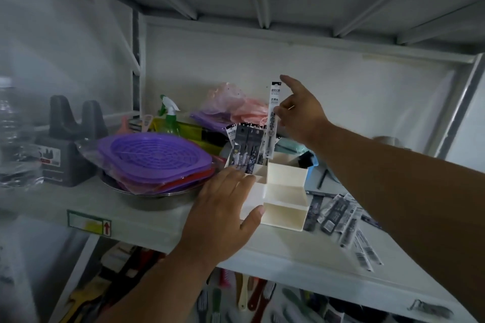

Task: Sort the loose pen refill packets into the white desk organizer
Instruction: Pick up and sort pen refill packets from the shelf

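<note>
White plastic desk organizer point(286, 191) sits at frame centre on the shelf point(157, 217) — left hand point(223, 215) spread flat against its side. Right hand point(299, 115) pinches one refill packet point(273, 118) upright over the back compartments; loose packets point(341, 215) lie lower right.

A person is standing at a white shelf point(147, 214), both bare arms reaching forward. The left hand point(223, 214) is resting with spread fingers against the left side of a white desk organizer point(284, 193), thumb touching its front corner. The right hand point(301, 115) is pinching one pen refill packet point(273, 118) upright over the organizer's back compartments, index finger pointing up. Several packets point(246, 148) are already standing in the back left compartment. Loose packets point(341, 215) are lying scattered on the shelf just right of the organizer. Purple baskets point(154, 157) are sitting stacked to the left.
</note>
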